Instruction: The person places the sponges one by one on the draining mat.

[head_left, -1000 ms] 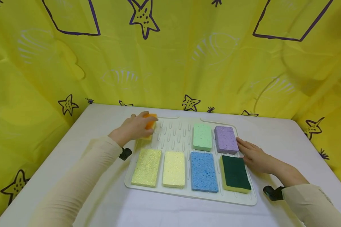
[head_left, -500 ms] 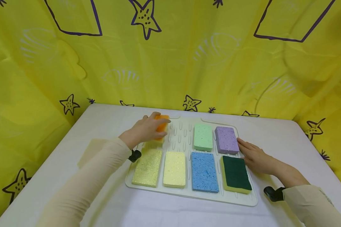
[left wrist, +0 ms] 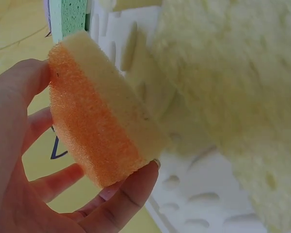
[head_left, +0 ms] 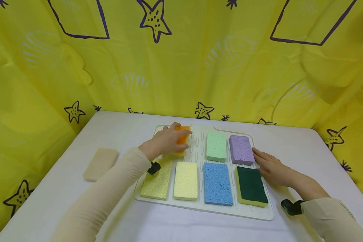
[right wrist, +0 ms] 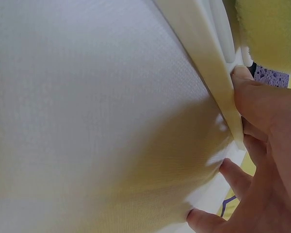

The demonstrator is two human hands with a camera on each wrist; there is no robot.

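With thumb and fingertips, my left hand (head_left: 166, 141) grips an orange-and-cream sponge (left wrist: 94, 116) by its edges, over the back left of a white ribbed tray (head_left: 196, 148); in the left wrist view the sponge is tilted. Beside the tray's right edge lies my right hand (head_left: 270, 168), its fingers extended and its thumb touching the rim (right wrist: 208, 58). On the tray are a mint green sponge (head_left: 216, 147), a purple sponge (head_left: 241, 150), a yellow-green sponge (head_left: 157, 183), a pale yellow sponge (head_left: 185, 181), a blue sponge (head_left: 217, 184) and a yellow sponge with a dark green scouring side (head_left: 251, 185).
A beige, rounded rectangular piece (head_left: 101, 164) lies on the white table (head_left: 63, 188), left of the tray and near the left sleeve. Behind the table hangs a yellow patterned curtain (head_left: 175, 67).
My left hand has moved right with the orange sponge, from the tray's back left corner toward its middle. The beige piece has come out from behind the left arm. My right hand stays put.
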